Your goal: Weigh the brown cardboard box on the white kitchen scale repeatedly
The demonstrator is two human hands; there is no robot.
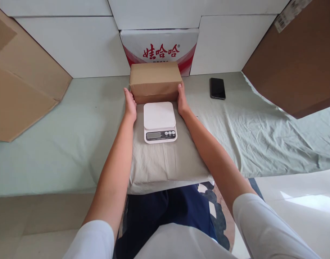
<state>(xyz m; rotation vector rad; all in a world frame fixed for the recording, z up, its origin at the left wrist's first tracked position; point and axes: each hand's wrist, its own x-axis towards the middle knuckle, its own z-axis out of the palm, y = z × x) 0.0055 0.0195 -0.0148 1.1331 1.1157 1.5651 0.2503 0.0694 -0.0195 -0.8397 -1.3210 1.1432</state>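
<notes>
A brown cardboard box (155, 81) is at the back of the cloth-covered table, gripped between my two hands. My left hand (130, 104) presses against its left end, thumb pointing up. At the right end, my right hand (182, 100) holds the box with the thumb on its front edge; the other fingers are largely hidden. Just in front of the box lies a white digital kitchen scale (159, 122), with nothing on its plate. Its small display looks blank. Whether the box rests on the cloth or is slightly raised, I cannot tell.
Behind stands a white and red carton (159, 45) with red Chinese lettering, among white panels. A black phone (217, 88) lies to the right on the green cloth (81, 144). Large cardboard pieces stand at the left (24, 79) and right (297, 61).
</notes>
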